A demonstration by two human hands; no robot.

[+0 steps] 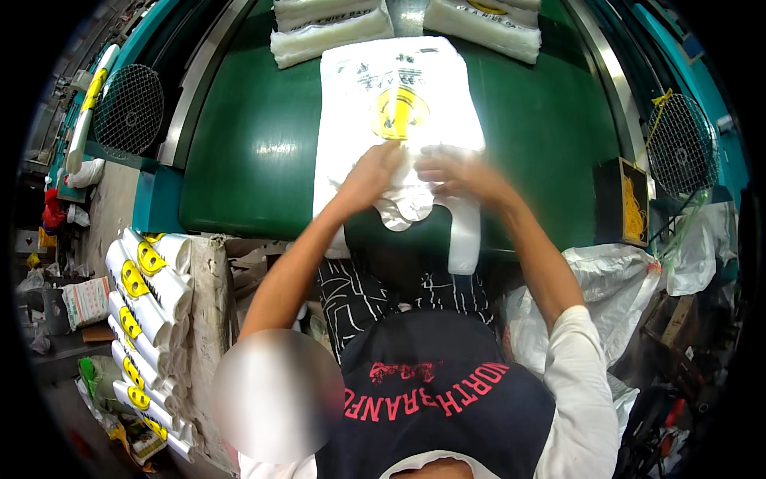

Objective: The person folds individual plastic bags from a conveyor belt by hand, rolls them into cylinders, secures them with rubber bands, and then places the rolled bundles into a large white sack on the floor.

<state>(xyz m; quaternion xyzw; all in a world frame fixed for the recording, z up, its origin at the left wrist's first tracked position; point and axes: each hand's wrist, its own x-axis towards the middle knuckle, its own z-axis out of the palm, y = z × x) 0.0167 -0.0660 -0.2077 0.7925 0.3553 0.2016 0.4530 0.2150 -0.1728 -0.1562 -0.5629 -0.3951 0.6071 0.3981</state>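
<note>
A flat white plastic carrier bag (339, 120) with a yellow smiley print lies on the green conveyor belt (255, 160). Its two handle straps reach down past the belt's near edge, and the plastic between them is crumpled. At the left of that crumpled part, my left hand (373, 177) has its fingers bent together on the plastic, just below the print. My right hand (467, 174), smeared by motion, rests over the bag's right side with its fingers stretched out and apart. Whether more bags lie beneath this one I cannot tell.
Two stacks of folded white bags (331, 36) (483, 30) sit farther up the belt. Rolled smiley bags (140, 319) are piled at my left. A small box (625, 199) with yellow bands stands by the right edge. Round wire-guarded fans (128, 110) (682, 144) flank the belt.
</note>
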